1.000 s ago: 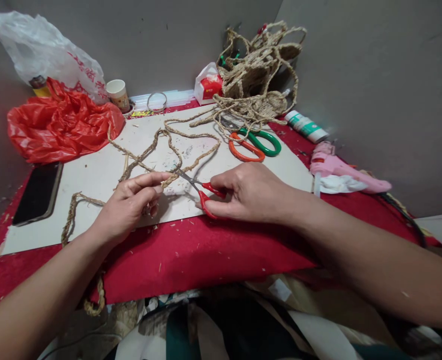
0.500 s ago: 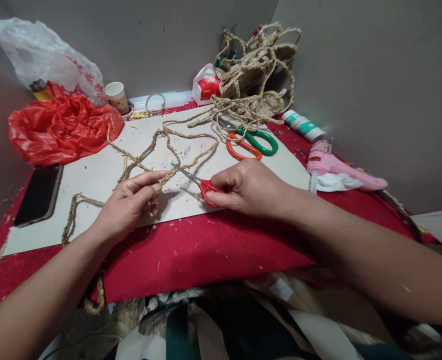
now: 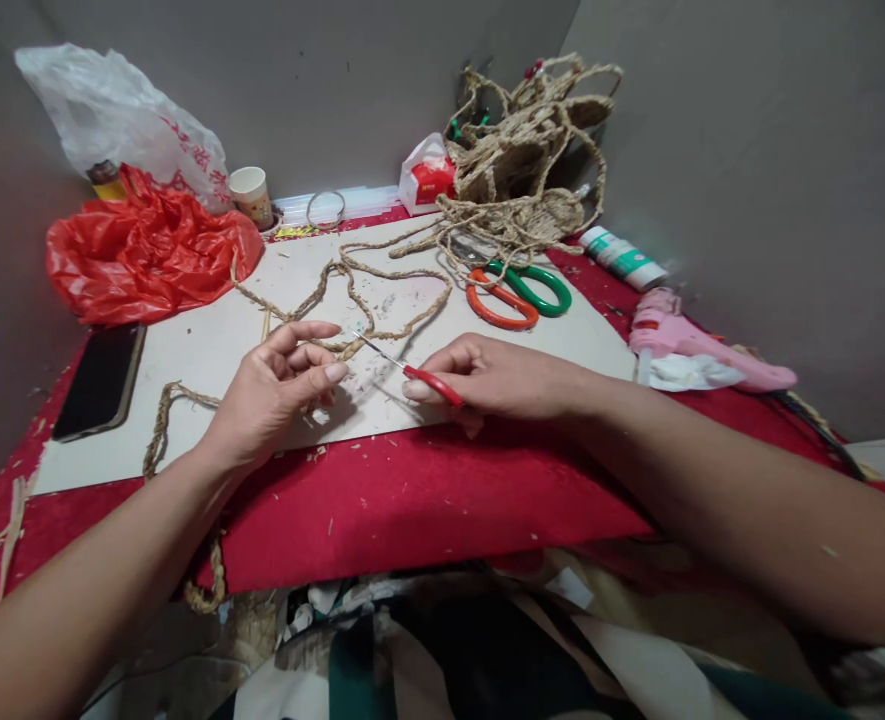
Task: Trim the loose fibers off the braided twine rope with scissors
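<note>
My right hand (image 3: pixel 479 378) grips a pair of small red-handled scissors (image 3: pixel 436 384), their blades pointing left toward a braided straw rope (image 3: pixel 412 325). The tips lie close to the rope, beside my left fingers; whether they touch it I cannot tell. My left hand (image 3: pixel 281 385) has its fingers curled around a part of that rope, with thumb and forefinger a little apart. The rope loops over a white board (image 3: pixel 209 335) and hangs off the table's front edge below my left forearm.
Large scissors with orange and green handles (image 3: pixel 517 295) lie beside a heap of braided straw (image 3: pixel 524 150). Left are a red plastic bag (image 3: pixel 153 250) and a phone (image 3: pixel 101 380). A paper cup (image 3: pixel 251 195) and tissue pack (image 3: pixel 427 175) stand behind. Right lies a pink glue gun (image 3: pixel 704 340).
The small scissors have turned in my right hand and their blades now look closer together. My left thumb and forefinger have spread slightly. The whole view has shifted a little.
</note>
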`<state>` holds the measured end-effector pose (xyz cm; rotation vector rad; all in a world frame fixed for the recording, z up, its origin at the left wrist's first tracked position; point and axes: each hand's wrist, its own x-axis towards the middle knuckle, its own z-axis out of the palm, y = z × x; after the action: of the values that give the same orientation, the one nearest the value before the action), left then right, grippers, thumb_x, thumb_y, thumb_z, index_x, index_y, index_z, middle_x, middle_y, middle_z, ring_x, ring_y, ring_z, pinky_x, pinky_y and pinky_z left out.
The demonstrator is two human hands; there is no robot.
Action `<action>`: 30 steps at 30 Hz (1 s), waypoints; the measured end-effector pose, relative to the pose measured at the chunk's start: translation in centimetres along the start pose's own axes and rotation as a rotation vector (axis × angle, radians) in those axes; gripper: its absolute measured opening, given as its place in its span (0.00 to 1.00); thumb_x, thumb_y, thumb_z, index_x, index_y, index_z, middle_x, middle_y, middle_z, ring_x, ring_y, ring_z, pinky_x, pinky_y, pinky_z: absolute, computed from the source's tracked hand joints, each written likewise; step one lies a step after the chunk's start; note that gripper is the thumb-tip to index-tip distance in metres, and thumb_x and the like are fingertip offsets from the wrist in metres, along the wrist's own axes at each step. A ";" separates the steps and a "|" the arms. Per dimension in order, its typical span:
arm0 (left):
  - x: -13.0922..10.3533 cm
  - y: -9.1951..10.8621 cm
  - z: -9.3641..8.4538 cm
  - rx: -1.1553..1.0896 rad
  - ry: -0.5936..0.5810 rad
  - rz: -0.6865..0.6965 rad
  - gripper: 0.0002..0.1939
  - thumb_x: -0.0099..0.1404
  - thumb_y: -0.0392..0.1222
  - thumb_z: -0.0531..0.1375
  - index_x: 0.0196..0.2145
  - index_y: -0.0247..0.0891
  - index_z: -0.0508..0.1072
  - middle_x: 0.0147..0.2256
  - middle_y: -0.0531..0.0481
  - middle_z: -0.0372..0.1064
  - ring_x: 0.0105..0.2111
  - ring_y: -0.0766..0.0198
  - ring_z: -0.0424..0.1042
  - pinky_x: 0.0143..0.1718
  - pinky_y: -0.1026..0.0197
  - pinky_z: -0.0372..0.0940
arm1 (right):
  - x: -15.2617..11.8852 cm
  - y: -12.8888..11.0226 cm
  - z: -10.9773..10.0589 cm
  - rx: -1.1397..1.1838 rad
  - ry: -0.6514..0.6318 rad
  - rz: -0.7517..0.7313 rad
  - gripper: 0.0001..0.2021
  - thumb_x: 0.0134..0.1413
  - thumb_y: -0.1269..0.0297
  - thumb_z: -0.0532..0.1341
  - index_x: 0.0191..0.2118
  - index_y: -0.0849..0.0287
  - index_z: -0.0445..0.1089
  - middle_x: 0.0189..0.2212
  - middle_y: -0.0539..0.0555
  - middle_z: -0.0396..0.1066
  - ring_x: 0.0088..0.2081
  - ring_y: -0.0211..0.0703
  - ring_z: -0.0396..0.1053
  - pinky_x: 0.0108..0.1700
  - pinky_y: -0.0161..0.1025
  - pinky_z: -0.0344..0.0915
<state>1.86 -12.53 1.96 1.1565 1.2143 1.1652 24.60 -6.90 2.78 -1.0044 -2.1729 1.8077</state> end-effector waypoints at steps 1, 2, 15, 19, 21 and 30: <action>0.0 0.0 0.0 -0.003 -0.008 -0.003 0.20 0.53 0.43 0.69 0.43 0.38 0.72 0.26 0.56 0.70 0.21 0.73 0.66 0.24 0.70 0.60 | 0.0 -0.1 0.0 0.013 0.024 -0.005 0.27 0.46 0.41 0.62 0.16 0.59 0.56 0.13 0.45 0.55 0.17 0.30 0.54 0.22 0.31 0.53; -0.1 0.1 0.0 -0.009 -0.013 -0.008 0.19 0.54 0.44 0.68 0.43 0.38 0.72 0.27 0.54 0.72 0.23 0.72 0.68 0.26 0.69 0.62 | 0.1 -0.1 0.0 0.015 0.059 -0.011 0.28 0.46 0.41 0.62 0.15 0.59 0.55 0.12 0.45 0.54 0.16 0.29 0.52 0.21 0.31 0.51; -0.2 0.4 -0.5 0.169 0.042 0.059 0.13 0.52 0.41 0.69 0.36 0.36 0.77 0.25 0.53 0.73 0.19 0.73 0.65 0.23 0.68 0.62 | 0.0 -0.1 0.4 0.030 0.287 -0.114 0.27 0.45 0.45 0.65 0.15 0.60 0.54 0.12 0.43 0.47 0.17 0.28 0.45 0.20 0.32 0.42; -0.6 0.6 -0.3 0.198 0.070 0.121 0.14 0.52 0.40 0.69 0.38 0.36 0.77 0.22 0.55 0.69 0.17 0.75 0.61 0.19 0.70 0.58 | 0.3 -0.2 0.6 0.049 0.289 -0.117 0.28 0.44 0.45 0.65 0.14 0.59 0.53 0.12 0.43 0.46 0.17 0.28 0.45 0.20 0.32 0.41; -0.8 0.7 -0.1 0.211 0.084 0.124 0.12 0.55 0.40 0.67 0.38 0.35 0.77 0.21 0.55 0.70 0.16 0.76 0.59 0.18 0.70 0.55 | 0.5 -0.1 0.6 0.060 0.277 -0.105 0.27 0.44 0.44 0.65 0.15 0.59 0.53 0.12 0.43 0.46 0.17 0.28 0.44 0.19 0.32 0.40; -0.1 0.9 -0.3 -0.101 0.056 -0.108 0.03 0.57 0.37 0.61 0.29 0.33 0.72 0.19 0.54 0.70 0.10 0.76 0.55 0.12 0.71 0.48 | 0.4 1.3 0.5 -0.222 0.275 -0.184 0.22 0.48 0.50 0.62 0.17 0.59 0.54 0.15 0.44 0.47 0.20 0.29 0.44 0.22 0.34 0.42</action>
<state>1.54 -12.52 2.86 0.9768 1.2311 1.1704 24.54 -6.97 1.33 -0.9893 -2.2398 1.2889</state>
